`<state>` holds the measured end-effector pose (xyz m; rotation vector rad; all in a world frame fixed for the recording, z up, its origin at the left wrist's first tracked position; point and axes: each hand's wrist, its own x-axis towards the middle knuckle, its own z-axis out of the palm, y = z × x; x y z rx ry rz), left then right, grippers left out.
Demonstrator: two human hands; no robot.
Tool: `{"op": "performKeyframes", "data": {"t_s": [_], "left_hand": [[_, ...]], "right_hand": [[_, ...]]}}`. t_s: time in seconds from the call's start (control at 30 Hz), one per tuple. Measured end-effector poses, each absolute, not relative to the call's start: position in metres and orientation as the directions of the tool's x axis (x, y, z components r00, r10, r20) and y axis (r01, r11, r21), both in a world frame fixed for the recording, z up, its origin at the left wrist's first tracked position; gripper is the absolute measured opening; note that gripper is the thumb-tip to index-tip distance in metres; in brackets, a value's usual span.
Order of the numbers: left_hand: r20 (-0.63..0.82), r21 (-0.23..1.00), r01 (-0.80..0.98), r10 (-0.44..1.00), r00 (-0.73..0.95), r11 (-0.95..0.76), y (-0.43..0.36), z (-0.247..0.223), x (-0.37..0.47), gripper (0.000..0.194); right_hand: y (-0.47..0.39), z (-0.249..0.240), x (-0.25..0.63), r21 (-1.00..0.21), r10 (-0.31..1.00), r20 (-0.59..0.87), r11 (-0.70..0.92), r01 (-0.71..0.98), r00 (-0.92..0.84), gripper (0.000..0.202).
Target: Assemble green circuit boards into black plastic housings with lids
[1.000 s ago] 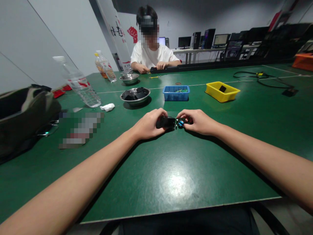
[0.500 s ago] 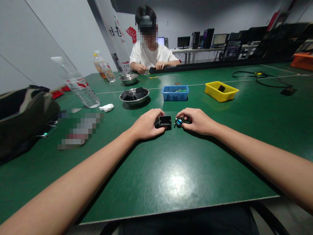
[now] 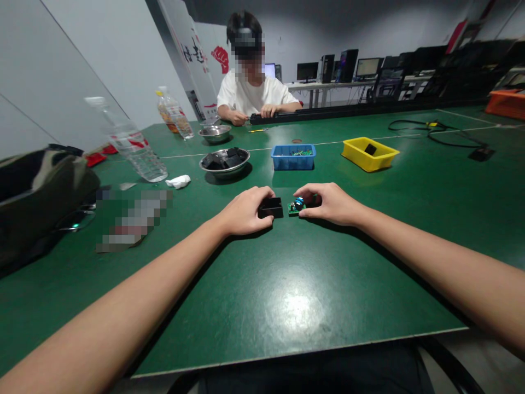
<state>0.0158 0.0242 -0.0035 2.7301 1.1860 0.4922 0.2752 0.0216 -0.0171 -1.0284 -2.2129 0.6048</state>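
My left hand [image 3: 251,211] is closed round the left part of a small black plastic case [image 3: 274,208], which rests low at the table. Just to the right, my right hand [image 3: 329,204] has thumb and fingertips at a small green circuit board [image 3: 293,209] that carries a round blue-and-black component. The board lies about level, with a narrow gap between it and the case. Beyond my hands stand a steel bowl [image 3: 206,170] of black plastic cases and a blue bin [image 3: 292,161] with green circuit boards inside.
A yellow bin [image 3: 365,161] with a black piece stands right of the blue one. Plastic bottles [image 3: 138,152], a crumpled tissue [image 3: 179,181] and a bag [image 3: 36,202] are at the left. A black cable [image 3: 441,137] lies far right. Across the green table [image 3: 328,273] sits another person [image 3: 258,90].
The black case has turned so that its open end no longer faces me. The circuit board has tipped from upright to nearly flat in my right hand's fingers.
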Motion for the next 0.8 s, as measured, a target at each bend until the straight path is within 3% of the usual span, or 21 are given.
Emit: {"op": "performKeyframes", "data": {"t_s": [0.8], "left_hand": [[0.211,0.243,0.689,0.731,0.649,-0.683,0.0249,-0.0036,0.0165,0.035]], "right_hand": [[0.0223,-0.0159,0.2773,-0.587,0.767,0.333,0.624,0.516,-0.548,0.03]]}}
